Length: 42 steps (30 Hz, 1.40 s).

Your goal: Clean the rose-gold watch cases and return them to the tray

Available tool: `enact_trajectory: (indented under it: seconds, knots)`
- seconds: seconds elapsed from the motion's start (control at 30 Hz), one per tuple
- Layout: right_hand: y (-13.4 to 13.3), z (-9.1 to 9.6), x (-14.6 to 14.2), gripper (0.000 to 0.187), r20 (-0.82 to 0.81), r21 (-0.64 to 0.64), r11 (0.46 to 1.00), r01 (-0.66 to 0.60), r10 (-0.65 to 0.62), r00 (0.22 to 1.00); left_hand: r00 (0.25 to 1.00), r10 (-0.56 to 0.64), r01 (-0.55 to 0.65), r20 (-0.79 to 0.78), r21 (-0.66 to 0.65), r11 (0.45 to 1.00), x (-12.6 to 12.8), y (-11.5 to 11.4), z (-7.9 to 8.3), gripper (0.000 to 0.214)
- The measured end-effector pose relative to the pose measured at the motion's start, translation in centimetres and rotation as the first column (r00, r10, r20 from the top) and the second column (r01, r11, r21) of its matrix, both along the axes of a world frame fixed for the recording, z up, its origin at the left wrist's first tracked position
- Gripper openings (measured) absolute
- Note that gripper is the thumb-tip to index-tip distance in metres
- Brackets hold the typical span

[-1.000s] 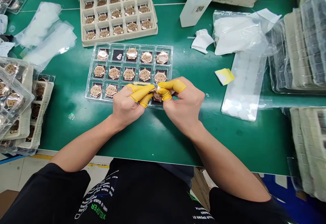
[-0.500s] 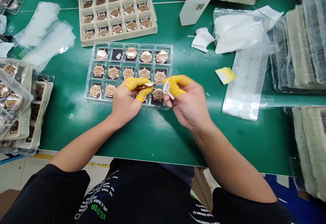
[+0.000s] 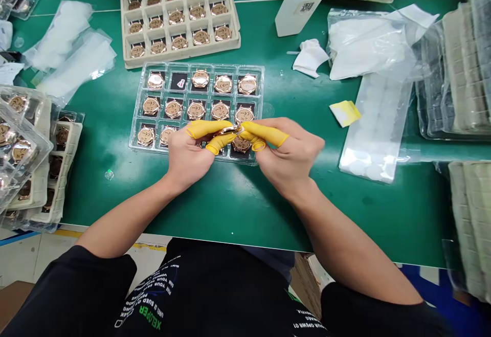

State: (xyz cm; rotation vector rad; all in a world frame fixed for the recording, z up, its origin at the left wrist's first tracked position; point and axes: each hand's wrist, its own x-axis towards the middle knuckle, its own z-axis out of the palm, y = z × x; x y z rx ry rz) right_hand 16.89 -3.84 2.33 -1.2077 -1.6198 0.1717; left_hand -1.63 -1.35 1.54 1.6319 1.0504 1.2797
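The left hand and the right hand meet nearest the wearer, above the green mat. The fingers wear yellow cots and are closed narrow. The left thumb and forefinger pinch the watch case by its edge, and the right thumb and forefinger close on the opposite edge. The watch case sits between the two sets of fingertips, raised off the surface and lying roughly flat. Judged from its polished rose-gold finish, it is small, light, rigid and slippery, and its surface probably marks easily. The hold therefore belongs on the outer rim, with light pressure and clear of the face. Directly under and just beyond the fingertips lies the clear tray, its compartments holding similar cases. Past it, farther from the fingers, sits a beige tray with more cases in its cells. A white bottle stands beyond and to the right of the right fingers.
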Motion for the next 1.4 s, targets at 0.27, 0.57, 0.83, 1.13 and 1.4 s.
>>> enact_trajectory:
  seconds: [0.27,0.57,0.83,1.13,1.4]
  knots:
    - [-0.1,0.4,-0.6,0.009,-0.161,-0.157,0.985,-0.065,0.039,0.986,0.987,-0.052,0.060,0.154,-0.050,0.997,0.1,0.6,-0.3,0.030]
    - [-0.1,0.3,0.1,0.028,0.125,0.185,0.982,0.031,-0.055,0.991,0.996,-0.065,0.070,0.062,-0.080,0.994,0.3,0.1,-0.3,0.027]
    - [-0.4,0.4,-1.0,0.022,-0.056,-0.389,0.920,-0.055,0.036,0.998,0.963,0.136,-0.037,-0.231,0.387,0.921,-0.5,0.6,-0.4,0.008]
    - [0.4,0.8,0.5,0.020,-0.314,-0.227,0.973,-0.047,-0.027,0.949,0.996,-0.066,0.074,0.066,-0.123,0.990,-0.3,1.3,-0.9,0.036]
    - [0.1,-0.1,-0.2,0.027,0.120,0.080,0.997,0.009,-0.018,0.993,0.982,-0.085,0.115,0.171,-0.176,0.978,0.3,0.3,0.7,0.035]
